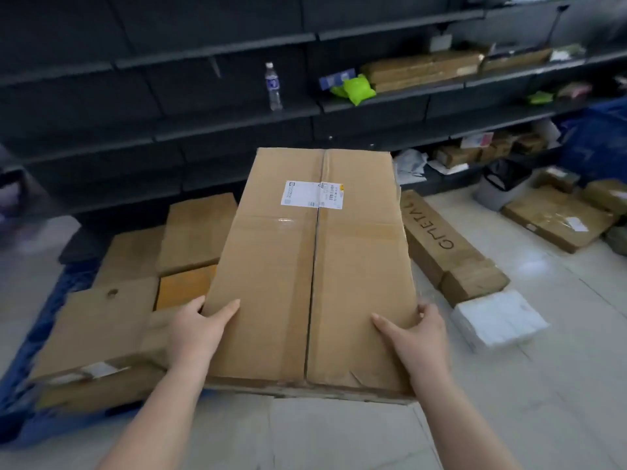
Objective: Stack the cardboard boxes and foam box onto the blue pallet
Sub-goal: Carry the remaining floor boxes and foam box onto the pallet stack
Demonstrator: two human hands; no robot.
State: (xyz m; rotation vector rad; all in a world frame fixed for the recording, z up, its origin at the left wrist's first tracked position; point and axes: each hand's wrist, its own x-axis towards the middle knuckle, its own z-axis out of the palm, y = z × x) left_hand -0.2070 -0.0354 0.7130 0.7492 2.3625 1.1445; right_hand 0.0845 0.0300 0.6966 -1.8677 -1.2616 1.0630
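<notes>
Big brown taped cardboard box with white shipping label [312, 266] held up between both hands, over blue plastic pallet [20, 378] edge. Left hand [198, 329] clamps left side, thumb on top; right hand [415, 337] same on right. Flat tan cardboard boxes [101, 323] already on pallet. White foam box [498, 320] on pale tiled floor [339, 435], right, beside long cardboard box [451, 249].

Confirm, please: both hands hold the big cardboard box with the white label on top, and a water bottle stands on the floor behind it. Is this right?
Not quite. Both hands, left and right, do hold the labelled cardboard box, but the water bottle stands on a dark shelf, not the floor. The head view shows it.
</notes>
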